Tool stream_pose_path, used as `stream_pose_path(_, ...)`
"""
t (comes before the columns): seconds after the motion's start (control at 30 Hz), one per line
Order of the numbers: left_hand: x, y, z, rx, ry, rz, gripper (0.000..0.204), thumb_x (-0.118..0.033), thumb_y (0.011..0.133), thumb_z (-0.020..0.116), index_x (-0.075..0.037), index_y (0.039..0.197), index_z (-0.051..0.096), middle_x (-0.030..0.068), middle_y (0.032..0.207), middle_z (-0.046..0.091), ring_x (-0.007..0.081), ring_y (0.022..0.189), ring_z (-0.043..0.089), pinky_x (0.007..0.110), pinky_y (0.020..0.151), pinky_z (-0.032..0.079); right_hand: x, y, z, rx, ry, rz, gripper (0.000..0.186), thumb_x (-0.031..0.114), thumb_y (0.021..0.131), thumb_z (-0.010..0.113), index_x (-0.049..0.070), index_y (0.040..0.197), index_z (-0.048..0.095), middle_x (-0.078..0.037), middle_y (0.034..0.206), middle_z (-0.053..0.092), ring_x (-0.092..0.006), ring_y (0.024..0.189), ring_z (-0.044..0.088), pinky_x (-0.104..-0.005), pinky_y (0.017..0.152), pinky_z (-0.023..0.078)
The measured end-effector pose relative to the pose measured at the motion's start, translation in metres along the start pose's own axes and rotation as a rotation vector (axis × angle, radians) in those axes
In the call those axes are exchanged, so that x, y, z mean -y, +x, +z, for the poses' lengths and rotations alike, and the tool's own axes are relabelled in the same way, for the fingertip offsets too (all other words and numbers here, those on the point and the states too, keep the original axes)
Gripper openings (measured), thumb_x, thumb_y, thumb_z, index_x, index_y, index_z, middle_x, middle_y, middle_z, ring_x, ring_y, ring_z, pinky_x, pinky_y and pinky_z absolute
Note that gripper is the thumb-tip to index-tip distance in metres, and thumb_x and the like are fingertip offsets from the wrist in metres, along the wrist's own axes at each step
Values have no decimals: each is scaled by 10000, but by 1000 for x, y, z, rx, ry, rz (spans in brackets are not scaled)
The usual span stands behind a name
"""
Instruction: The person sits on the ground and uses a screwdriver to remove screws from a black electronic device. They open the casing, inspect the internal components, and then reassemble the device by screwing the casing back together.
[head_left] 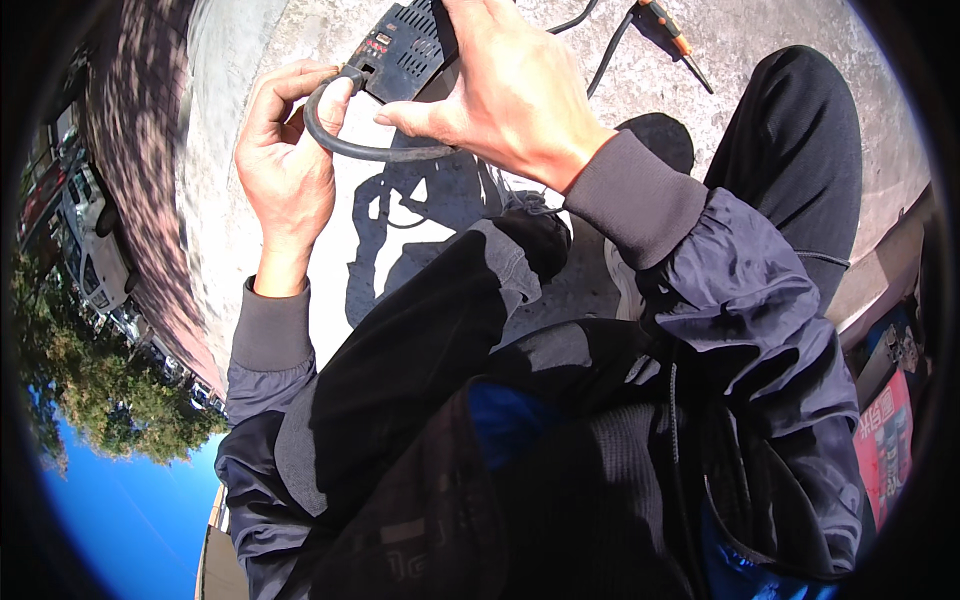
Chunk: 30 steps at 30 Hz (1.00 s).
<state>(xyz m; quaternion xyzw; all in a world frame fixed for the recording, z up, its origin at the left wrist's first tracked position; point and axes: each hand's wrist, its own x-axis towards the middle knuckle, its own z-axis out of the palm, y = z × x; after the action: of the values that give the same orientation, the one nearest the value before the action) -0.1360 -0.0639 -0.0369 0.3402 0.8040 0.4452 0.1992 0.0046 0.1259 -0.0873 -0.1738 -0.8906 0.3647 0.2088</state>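
Observation:
A black vented electrical unit point(402, 45) is at the top centre, with a thick black cable point(365, 152) looping from a fitting on its lower left corner. My left hand point(287, 160) is closed on the cable at that fitting, its fingers curled round it and its thumb along it. My right hand point(500, 100) grips the unit from the right, covering part of it, with its thumb pointing left just above the loop. An orange-and-black handled tool point(676, 40) with a cord lies on the pale ground to the upper right.
My bent legs point(790, 140) and feet occupy the middle and right of the pale concrete point(230, 40). Brick paving point(140, 60), parked cars point(95, 230) and trees point(125, 400) are at the left. A red printed package point(885, 440) and other items sit at the right edge.

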Motion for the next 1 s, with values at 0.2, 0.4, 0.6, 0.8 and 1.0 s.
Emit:
stream_pose_path(0.2,-3,1,-2,24,6,2,207,-115,1017,814,-5,1183,758,80,1274,702,171,1162,701,307,969,588,0,3,-2,1,-56,-3,1042,540,758,937,-92,1479,529,-304,1402,632,-455,1215,692,-525,1004,567)
stream_pose_path(0.4,-4,3,-3,39,27,35,198,-99,1000,827,-15,1169,766,83,1285,701,181,1168,710,322,964,605,0,3,-2,5,-86,-12,1044,568,766,910,-82,1487,527,-297,1418,625,-459,1236,674,-545,1022,539)
stream_pose_path(0.6,-5,3,-3,45,42,31,182,-81,994,827,-12,1154,775,83,1287,692,171,1156,712,313,938,624,-1,3,-2,6,-108,-14,1047,597,774,883,-72,1496,525,-291,1433,617,-463,1257,656,-565,1040,512)
stream_pose_path(0.8,-7,2,0,31,42,19,194,-72,984,837,-10,1161,786,90,1294,697,172,1165,706,311,954,610,0,2,-1,11,-133,-17,1051,625,782,856,-62,1505,523,-284,1449,609,-466,1278,637,-585,1058,484)
stream_pose_path(1.0,-8,0,2,15,30,30,189,-64,973,847,-17,1148,794,84,1272,695,160,1116,726,309,935,633,2,2,-2,18,-166,-21,1056,653,790,828,-51,1514,521,-278,1464,601,-470,1298,619,-605,1075,456)
